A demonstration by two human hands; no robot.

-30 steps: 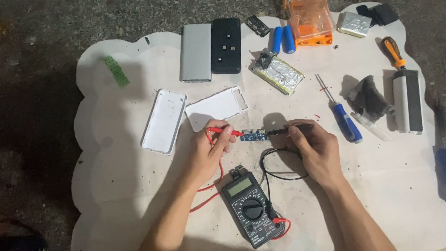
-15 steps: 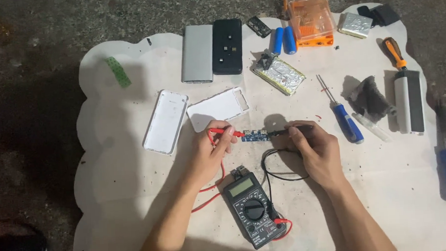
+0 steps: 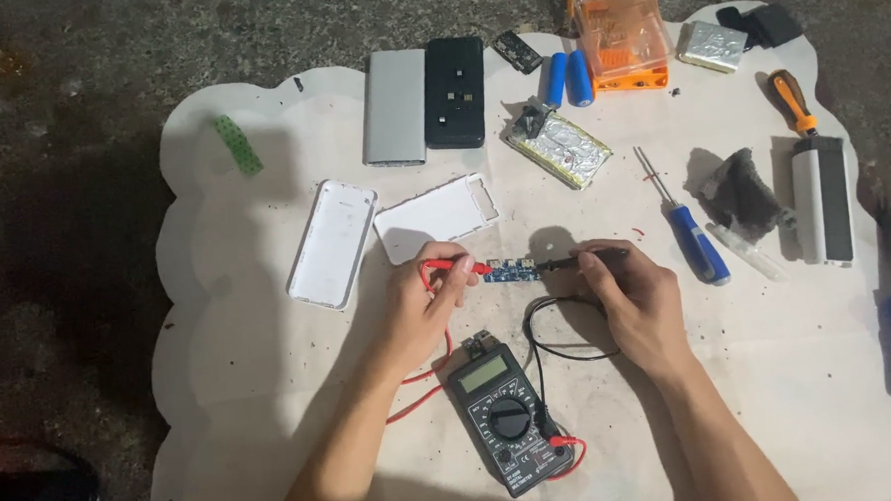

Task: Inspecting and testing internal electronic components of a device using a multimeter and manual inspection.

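On the white mat (image 3: pixel 272 408) lie a silver power bank (image 3: pixel 394 106) beside a black one (image 3: pixel 454 91), two blue cylindrical cells (image 3: pixel 566 78), an orange plastic box (image 3: pixel 624 34), a blue-handled screwdriver (image 3: pixel 687 229) and an orange-handled screwdriver (image 3: pixel 793 102).

Your circuit board (image 3: pixel 512 271) lies on the mat (image 3: pixel 272 408) between your hands, the multimeter (image 3: pixel 508 418) nearer you. Two shell halves (image 3: pixel 333 242) lie left, screwdrivers (image 3: pixel 687 220) right.
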